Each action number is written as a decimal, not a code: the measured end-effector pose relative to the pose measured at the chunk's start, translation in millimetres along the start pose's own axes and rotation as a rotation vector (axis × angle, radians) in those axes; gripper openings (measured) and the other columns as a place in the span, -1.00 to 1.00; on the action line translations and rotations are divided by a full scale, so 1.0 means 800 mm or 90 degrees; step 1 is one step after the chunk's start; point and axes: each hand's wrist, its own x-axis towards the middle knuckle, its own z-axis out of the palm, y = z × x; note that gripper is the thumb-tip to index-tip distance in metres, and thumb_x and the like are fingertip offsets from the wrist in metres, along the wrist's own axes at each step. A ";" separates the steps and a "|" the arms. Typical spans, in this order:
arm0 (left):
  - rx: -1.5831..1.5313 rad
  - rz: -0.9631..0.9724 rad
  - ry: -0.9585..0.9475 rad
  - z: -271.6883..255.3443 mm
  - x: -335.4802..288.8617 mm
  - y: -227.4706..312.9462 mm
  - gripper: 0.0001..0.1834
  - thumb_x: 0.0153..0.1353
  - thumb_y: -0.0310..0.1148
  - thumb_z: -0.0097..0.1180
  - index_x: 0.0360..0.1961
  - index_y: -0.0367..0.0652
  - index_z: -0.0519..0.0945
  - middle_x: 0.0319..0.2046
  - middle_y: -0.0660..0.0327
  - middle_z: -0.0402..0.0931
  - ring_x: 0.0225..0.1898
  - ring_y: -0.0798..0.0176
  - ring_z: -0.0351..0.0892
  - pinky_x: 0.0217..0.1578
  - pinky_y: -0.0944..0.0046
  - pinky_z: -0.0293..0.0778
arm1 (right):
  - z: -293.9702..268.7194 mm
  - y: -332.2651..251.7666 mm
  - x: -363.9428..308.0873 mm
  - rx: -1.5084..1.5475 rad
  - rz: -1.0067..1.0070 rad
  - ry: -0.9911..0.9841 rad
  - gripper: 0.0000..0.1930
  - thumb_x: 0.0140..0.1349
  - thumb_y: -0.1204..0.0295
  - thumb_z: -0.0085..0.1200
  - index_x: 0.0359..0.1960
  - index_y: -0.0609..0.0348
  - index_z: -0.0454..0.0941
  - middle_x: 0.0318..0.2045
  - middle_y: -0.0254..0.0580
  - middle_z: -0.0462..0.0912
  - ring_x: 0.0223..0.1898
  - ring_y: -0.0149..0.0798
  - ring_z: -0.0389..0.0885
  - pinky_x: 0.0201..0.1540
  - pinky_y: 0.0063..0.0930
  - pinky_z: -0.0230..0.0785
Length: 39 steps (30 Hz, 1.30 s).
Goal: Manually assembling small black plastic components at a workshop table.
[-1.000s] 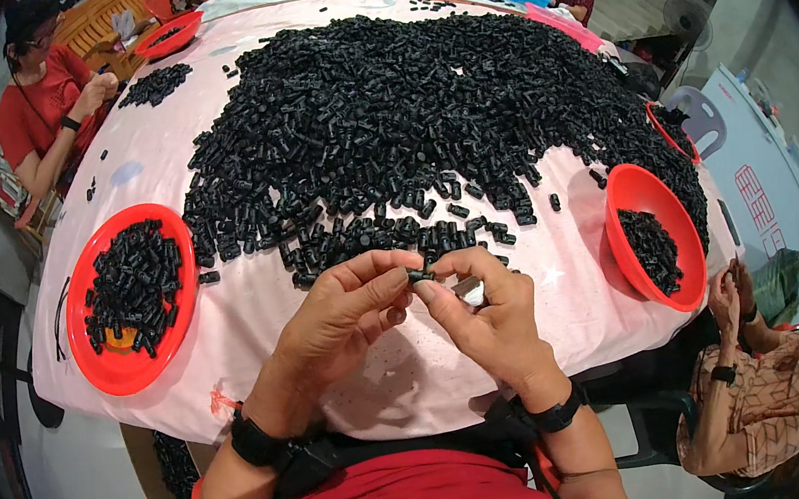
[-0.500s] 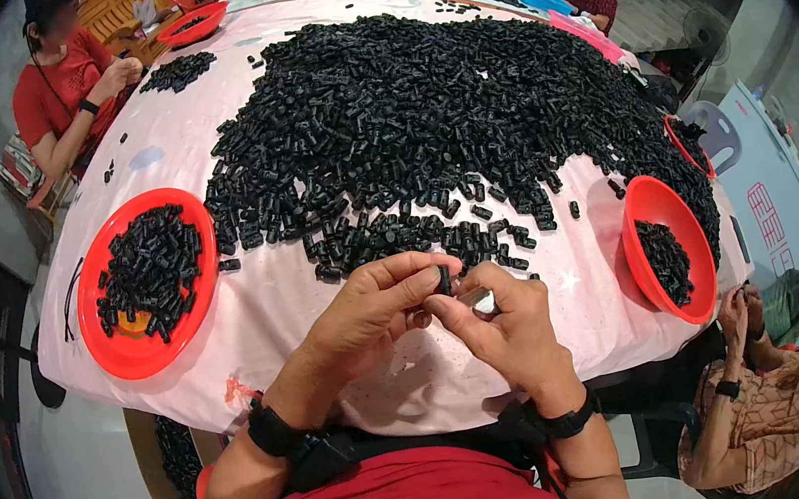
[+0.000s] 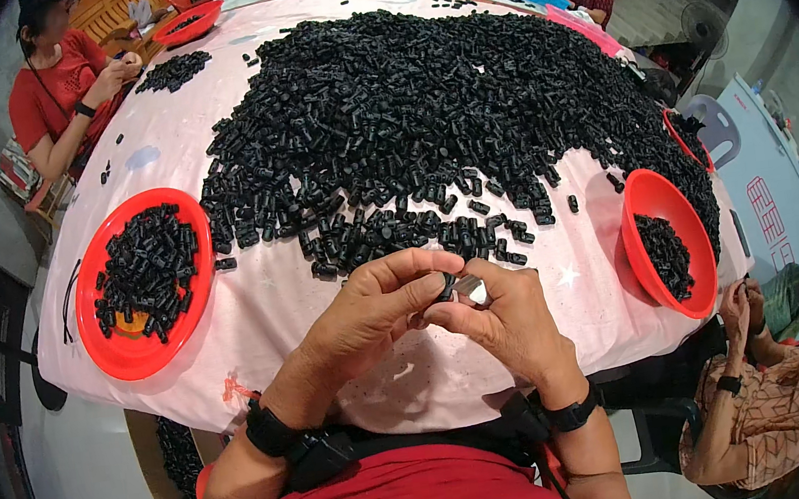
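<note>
Just in front of the heap, my two hands meet above the pink tablecloth. Between thumb and fingertips, my left hand pinches a small black cylindrical piece. My right hand is closed around a short tool with a shiny silver metal end, which touches or lies right beside the piece. The tool's lower part is hidden by my fingers. A large heap of black cylindrical pieces spreads beyond my hands, its loose near edge just past my fingertips.
At the left stands a red plate of black pieces; at the right, a tilted red bowl holds more. A cardboard box is below the table's left edge. Other people sit at far left, far right and near right.
My right hand has turned slightly and brought the silver end up against the black piece. The brownish tip seen below the fingers before is now hidden. My left hand keeps its pinch.
</note>
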 end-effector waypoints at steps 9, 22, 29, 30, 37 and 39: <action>0.002 0.013 -0.007 0.000 0.000 0.000 -0.73 0.31 -0.38 0.06 -0.02 -0.28 0.50 -0.22 0.26 0.54 -0.23 0.46 0.56 -0.17 0.45 0.53 | 0.000 -0.004 0.000 -0.012 0.011 -0.021 -0.54 0.02 -0.06 0.26 -0.47 0.15 0.58 -0.64 -0.17 0.60 -0.57 -0.13 0.64 -0.53 -0.37 0.42; 0.059 0.001 0.011 0.001 -0.001 0.002 -0.75 0.31 -0.41 0.05 -0.03 -0.29 0.51 -0.25 0.28 0.55 -0.23 0.48 0.56 -0.19 0.47 0.52 | 0.001 0.000 0.000 0.001 0.022 -0.037 -0.50 0.01 -0.07 0.26 -0.31 0.16 0.63 -0.62 -0.10 0.60 -0.58 -0.08 0.63 -0.53 -0.34 0.43; 0.043 0.011 0.018 -0.001 0.000 0.000 -0.77 0.33 -0.43 0.01 -0.03 -0.28 0.50 -0.22 0.24 0.56 -0.22 0.45 0.57 -0.21 0.44 0.53 | 0.004 0.002 0.000 -0.014 0.005 -0.029 -0.50 0.05 -0.08 0.22 -0.24 0.12 0.63 -0.64 -0.10 0.60 -0.59 -0.06 0.62 -0.54 -0.33 0.42; 0.043 0.010 0.015 -0.001 0.001 0.000 -0.77 0.33 -0.43 0.01 -0.03 -0.28 0.50 -0.22 0.24 0.56 -0.22 0.45 0.57 -0.21 0.44 0.53 | 0.003 0.002 0.001 -0.015 0.006 -0.027 -0.50 0.05 -0.08 0.22 -0.24 0.12 0.63 -0.64 -0.10 0.60 -0.59 -0.06 0.62 -0.54 -0.33 0.42; 0.033 0.003 0.035 -0.004 0.000 0.001 -0.76 0.31 -0.42 0.04 -0.02 -0.24 0.49 -0.18 0.24 0.55 -0.20 0.42 0.57 -0.18 0.41 0.51 | 0.000 -0.004 0.000 -0.024 -0.033 -0.026 -0.62 0.10 0.12 0.25 -0.21 0.15 0.59 -0.64 -0.17 0.61 -0.63 -0.22 0.61 -0.57 -0.44 0.40; 0.033 0.003 0.042 -0.007 0.000 0.001 -0.75 0.30 -0.41 0.06 -0.02 -0.21 0.48 -0.18 0.25 0.54 -0.21 0.43 0.56 -0.19 0.41 0.50 | 0.000 -0.003 0.000 0.063 -0.041 0.011 -0.69 0.14 0.22 0.25 -0.20 0.16 0.58 -0.60 -0.19 0.62 -0.64 -0.31 0.61 -0.57 -0.48 0.39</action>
